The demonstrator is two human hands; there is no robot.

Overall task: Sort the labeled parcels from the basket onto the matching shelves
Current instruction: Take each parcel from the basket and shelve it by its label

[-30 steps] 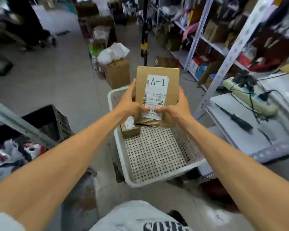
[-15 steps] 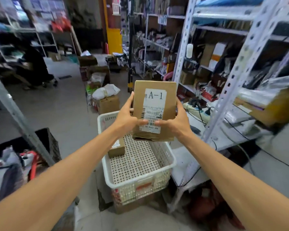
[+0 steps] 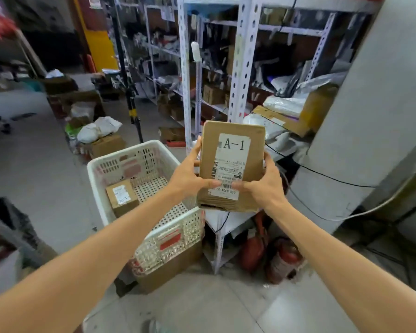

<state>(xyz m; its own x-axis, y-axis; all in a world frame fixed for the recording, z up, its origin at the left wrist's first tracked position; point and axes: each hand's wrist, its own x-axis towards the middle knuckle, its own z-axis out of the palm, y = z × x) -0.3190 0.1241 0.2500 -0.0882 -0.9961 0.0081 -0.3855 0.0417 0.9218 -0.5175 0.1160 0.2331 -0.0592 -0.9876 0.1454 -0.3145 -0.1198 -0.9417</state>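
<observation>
I hold a brown cardboard parcel (image 3: 233,150) upright in front of me, its white label reading "A-1". My left hand (image 3: 190,176) grips its left edge and my right hand (image 3: 262,186) grips its lower right edge, thumbs on the label. The parcel is to the right of the white perforated basket (image 3: 101,191), in front of the white metal shelving (image 3: 240,68). A smaller labeled brown parcel (image 3: 121,197) lies in the basket's left part.
The basket rests on a cardboard box (image 3: 168,272) on the floor. Red extinguisher-like cylinders (image 3: 281,258) stand under a low white shelf. A grey pillar (image 3: 370,116) rises at right with cables across it. Boxes and white bags (image 3: 99,131) sit behind the basket.
My view has swung right and up toward the shelving. Both hands have carried the A-1 parcel from above the basket to its right side.
</observation>
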